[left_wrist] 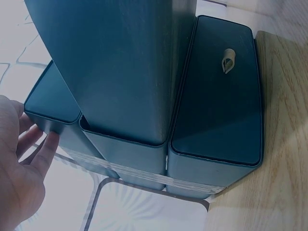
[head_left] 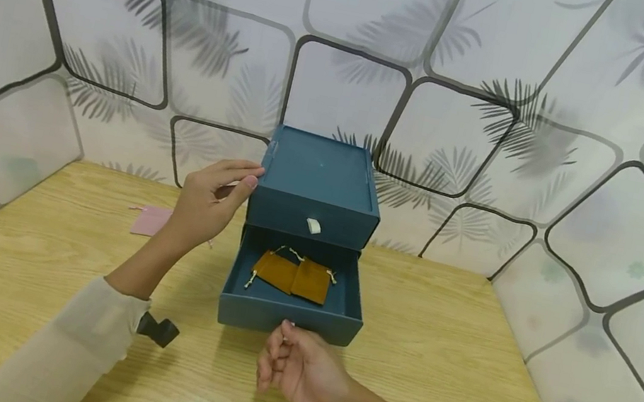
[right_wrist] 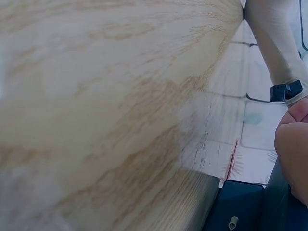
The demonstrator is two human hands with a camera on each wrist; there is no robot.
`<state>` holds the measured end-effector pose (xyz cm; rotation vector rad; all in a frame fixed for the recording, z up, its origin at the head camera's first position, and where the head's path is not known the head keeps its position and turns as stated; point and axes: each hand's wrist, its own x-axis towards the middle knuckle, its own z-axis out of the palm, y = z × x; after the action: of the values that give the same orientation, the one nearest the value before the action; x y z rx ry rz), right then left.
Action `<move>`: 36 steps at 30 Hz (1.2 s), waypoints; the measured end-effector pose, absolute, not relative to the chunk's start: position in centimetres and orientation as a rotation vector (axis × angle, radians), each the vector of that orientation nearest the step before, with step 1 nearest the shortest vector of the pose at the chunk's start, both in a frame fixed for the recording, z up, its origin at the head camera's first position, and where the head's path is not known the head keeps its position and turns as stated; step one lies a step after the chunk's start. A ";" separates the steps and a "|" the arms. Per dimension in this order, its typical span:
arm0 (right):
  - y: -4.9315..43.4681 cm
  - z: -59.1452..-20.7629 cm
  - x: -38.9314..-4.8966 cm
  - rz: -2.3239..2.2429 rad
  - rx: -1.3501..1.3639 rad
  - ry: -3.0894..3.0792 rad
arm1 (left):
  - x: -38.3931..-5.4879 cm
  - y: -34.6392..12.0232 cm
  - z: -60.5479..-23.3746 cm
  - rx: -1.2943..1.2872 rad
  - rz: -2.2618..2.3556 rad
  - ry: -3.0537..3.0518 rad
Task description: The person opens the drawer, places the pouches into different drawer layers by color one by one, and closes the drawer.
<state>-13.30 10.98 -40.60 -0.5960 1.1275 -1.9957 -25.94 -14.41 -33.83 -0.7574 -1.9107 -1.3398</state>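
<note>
A dark blue drawer box stands on the table, and its middle drawer is pulled out toward me. Two brown drawstring pouches lie side by side in that drawer. My left hand rests against the box's upper left edge. In the left wrist view its fingers touch the side of the box. At the middle of the open drawer's front, my right hand pinches with thumb and finger where the pull tab sits; the hand hides the tab.
A pink drawstring pouch lies on the wooden table, left of the box and partly behind my left arm. The top drawer has a white pull tab; the bottom drawer has a similar loop. A patterned curtain stands behind.
</note>
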 end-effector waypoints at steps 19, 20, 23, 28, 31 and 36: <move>10.8 -40.5 -13.2 -1.982 -0.527 1.175 | -26.0 -14.5 -34.1 -0.761 -1.312 -1.928; 10.8 -40.5 -13.3 -1.983 -0.531 1.180 | -26.0 -14.5 -34.1 -0.762 -1.314 -1.928; 10.8 -40.5 -13.3 -1.987 -0.545 1.190 | -26.0 -14.5 -34.1 -0.765 -1.314 -1.923; 10.7 -40.7 -13.6 -1.991 -0.577 1.197 | -25.9 -14.4 -34.1 -0.763 -1.326 -1.914; 10.7 -40.8 -13.7 -1.996 -0.580 1.199 | -25.9 -14.4 -34.1 -0.757 -1.327 -1.916; 10.7 -40.8 -14.0 -2.010 -0.627 1.202 | -26.0 -14.3 -33.9 -0.763 -1.318 -1.904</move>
<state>-14.04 10.71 -40.75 -0.6274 1.2017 -2.0096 -25.97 -14.32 -33.85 -0.7633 -1.9040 -1.3185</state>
